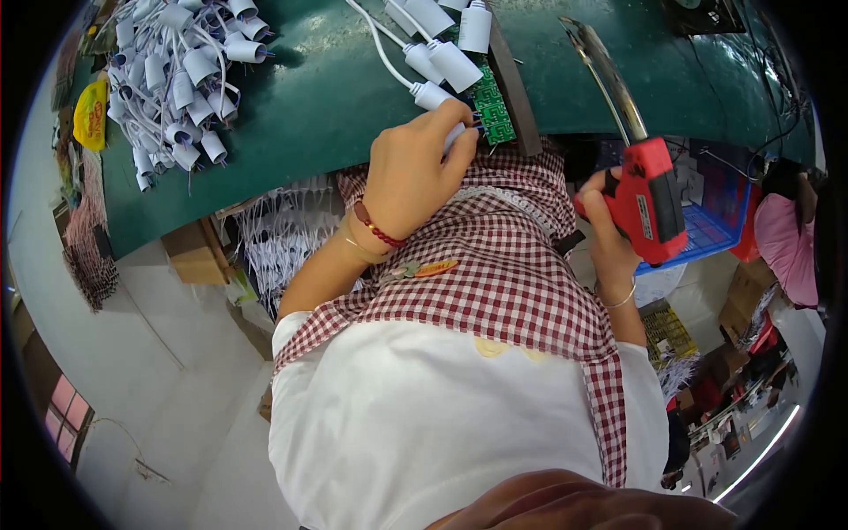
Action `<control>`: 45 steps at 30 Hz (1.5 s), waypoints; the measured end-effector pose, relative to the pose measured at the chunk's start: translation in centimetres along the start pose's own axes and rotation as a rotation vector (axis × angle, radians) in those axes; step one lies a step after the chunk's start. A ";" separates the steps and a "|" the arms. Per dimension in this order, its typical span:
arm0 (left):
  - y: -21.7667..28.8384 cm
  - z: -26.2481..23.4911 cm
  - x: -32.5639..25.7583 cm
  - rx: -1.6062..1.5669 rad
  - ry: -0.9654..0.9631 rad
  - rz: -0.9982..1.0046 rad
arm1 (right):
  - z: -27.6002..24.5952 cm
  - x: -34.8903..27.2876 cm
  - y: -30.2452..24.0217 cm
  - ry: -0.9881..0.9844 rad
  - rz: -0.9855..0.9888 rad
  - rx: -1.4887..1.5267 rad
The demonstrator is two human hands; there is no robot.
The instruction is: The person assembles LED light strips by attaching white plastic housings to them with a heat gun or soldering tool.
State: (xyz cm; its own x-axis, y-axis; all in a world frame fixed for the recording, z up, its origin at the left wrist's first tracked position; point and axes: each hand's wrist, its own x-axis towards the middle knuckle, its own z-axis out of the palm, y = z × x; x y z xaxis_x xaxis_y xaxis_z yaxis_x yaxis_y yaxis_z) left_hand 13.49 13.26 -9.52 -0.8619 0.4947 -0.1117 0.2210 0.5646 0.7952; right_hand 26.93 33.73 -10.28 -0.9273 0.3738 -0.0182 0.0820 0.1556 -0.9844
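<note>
My left hand (408, 172) is closed at the table's near edge, its fingers pinching a white cylindrical lamp holder (454, 137). Thin wires from that holder reach the end of a green circuit board strip (495, 115). Along the strip's right side runs a dark bar (514, 84). Several more white holders with cables (453, 64) lie over and beside the board. My right hand (609, 243) is wrapped round the grip of a red and black soldering gun (649, 199), held to the right of the board. Its long metal barrel points up and away, apart from the board.
A large heap of white corded holders (181, 75) covers the left part of the green table (327, 106), beside a yellow packet (90, 115). Below the table are a cardboard box (196, 253), bundled white cables (287, 234) and a blue crate (720, 221). Black cables trail at far right.
</note>
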 end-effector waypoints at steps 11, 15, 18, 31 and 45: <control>-0.1 0.6 -1.0 0.346 0.072 0.199 | -1.1 -1.1 0.6 0.022 0.153 -0.037; 0.5 0.4 -0.8 0.166 0.100 0.189 | -0.7 -0.6 -0.5 0.009 0.073 0.119; 0.0 0.3 -0.9 0.141 0.085 0.113 | -0.7 -0.2 -0.9 0.006 0.030 0.088; 0.3 -0.7 -3.3 0.238 -0.095 0.174 | -0.7 -1.4 -0.7 -0.056 0.353 0.288; -0.4 1.2 -1.0 0.046 0.183 0.155 | -1.4 -2.9 0.6 0.019 0.179 0.239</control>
State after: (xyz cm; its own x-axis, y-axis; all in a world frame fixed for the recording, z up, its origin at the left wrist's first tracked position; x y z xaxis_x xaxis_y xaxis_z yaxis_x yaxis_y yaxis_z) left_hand 14.82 13.32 -10.43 -0.8836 0.4518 0.1229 0.3739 0.5230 0.7659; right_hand 30.21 34.01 -10.55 -0.8985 0.3936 -0.1944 0.1536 -0.1330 -0.9791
